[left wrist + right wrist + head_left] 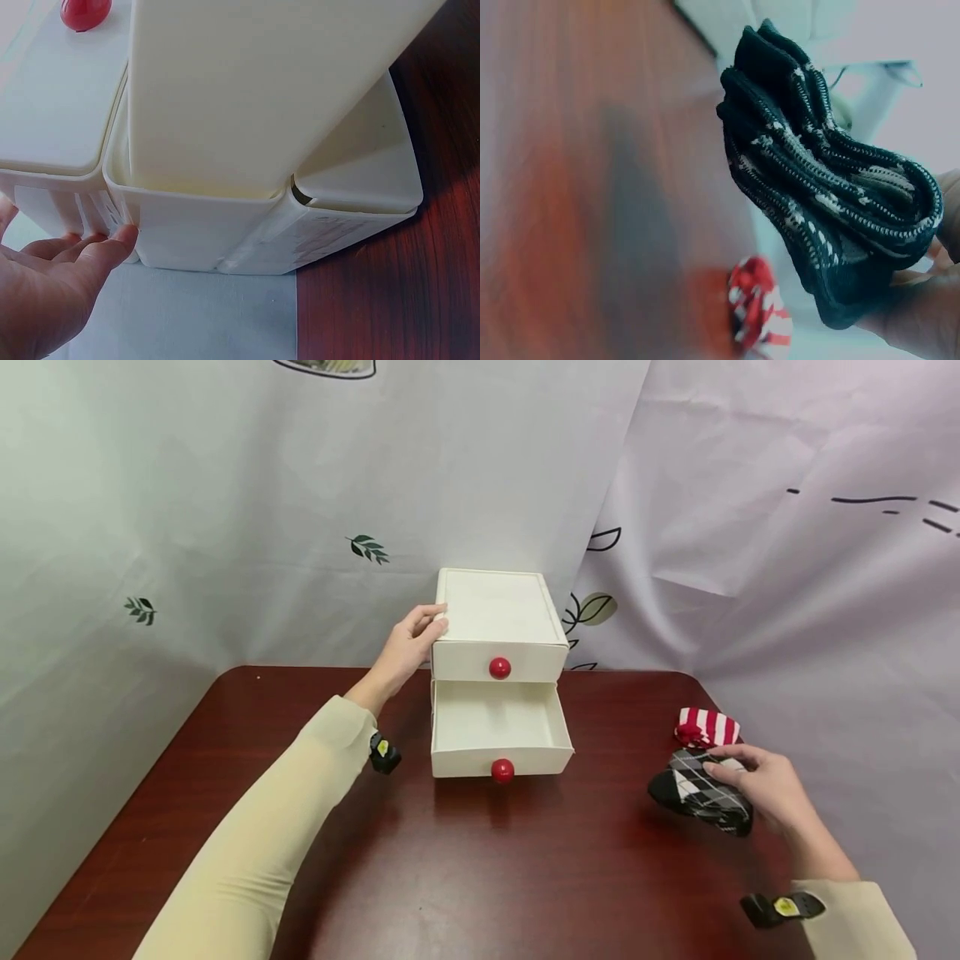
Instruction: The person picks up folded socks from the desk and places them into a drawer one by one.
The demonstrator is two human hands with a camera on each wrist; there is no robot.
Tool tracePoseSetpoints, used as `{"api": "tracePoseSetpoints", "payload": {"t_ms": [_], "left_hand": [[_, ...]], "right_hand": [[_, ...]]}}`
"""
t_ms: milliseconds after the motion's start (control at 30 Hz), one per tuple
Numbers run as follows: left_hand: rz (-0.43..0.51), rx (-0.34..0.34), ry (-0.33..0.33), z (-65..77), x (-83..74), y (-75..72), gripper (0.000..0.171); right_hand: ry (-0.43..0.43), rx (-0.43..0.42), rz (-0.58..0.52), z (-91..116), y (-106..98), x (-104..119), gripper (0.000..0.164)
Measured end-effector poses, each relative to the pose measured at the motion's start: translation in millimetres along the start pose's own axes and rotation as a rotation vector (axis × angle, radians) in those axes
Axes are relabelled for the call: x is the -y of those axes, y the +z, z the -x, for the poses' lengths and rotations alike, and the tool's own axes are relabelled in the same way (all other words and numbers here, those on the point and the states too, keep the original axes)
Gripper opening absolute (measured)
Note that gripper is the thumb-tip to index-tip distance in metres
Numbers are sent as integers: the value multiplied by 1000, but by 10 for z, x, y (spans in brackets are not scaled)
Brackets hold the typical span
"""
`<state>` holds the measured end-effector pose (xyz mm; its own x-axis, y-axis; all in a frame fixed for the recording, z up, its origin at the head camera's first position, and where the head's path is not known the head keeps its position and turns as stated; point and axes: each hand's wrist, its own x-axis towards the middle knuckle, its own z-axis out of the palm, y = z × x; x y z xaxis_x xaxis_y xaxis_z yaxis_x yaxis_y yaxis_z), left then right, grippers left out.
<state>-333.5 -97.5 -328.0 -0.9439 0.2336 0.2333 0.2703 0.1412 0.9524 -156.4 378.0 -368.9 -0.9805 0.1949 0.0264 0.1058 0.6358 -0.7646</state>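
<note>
A folded pair of black, grey and white argyle socks [703,789] is pinched in my right hand [772,789], raised a little over the table's right side. Its folded layers show in the right wrist view [817,172]. Just behind lies a red-and-white striped sock bundle [708,727]. My left hand [411,647] rests against the left side of a white drawer box [498,606], fingertips at its top edge. The lower drawer [501,762] is pulled out and its visible inside is bare. Above it, the upper drawer [465,662] is closed. Each drawer front has a round red knob [502,770].
The dark reddish-brown table [480,877] carries the drawer box near its back edge. Behind hangs a pale cloth backdrop [300,510] with leaf prints. Black camera straps [783,908] circle both wrists over cream sleeves.
</note>
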Motion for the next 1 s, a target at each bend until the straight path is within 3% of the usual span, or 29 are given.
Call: {"api": "tracePoseSetpoints", "payload": {"t_ms": [133, 367, 633, 1000], "left_hand": [[9, -6, 2, 6, -2, -21, 47], [28, 7, 1, 13, -6, -3, 46], [16, 2, 12, 10, 13, 4, 46], [16, 2, 19, 0, 22, 3, 46]], "right_hand": [[-16, -14, -36, -50, 45, 165, 41], [-12, 11, -212, -86, 74, 309, 11], [-56, 18, -304, -162, 118, 472, 15], [-56, 66, -441, -197, 204, 783, 15]]}}
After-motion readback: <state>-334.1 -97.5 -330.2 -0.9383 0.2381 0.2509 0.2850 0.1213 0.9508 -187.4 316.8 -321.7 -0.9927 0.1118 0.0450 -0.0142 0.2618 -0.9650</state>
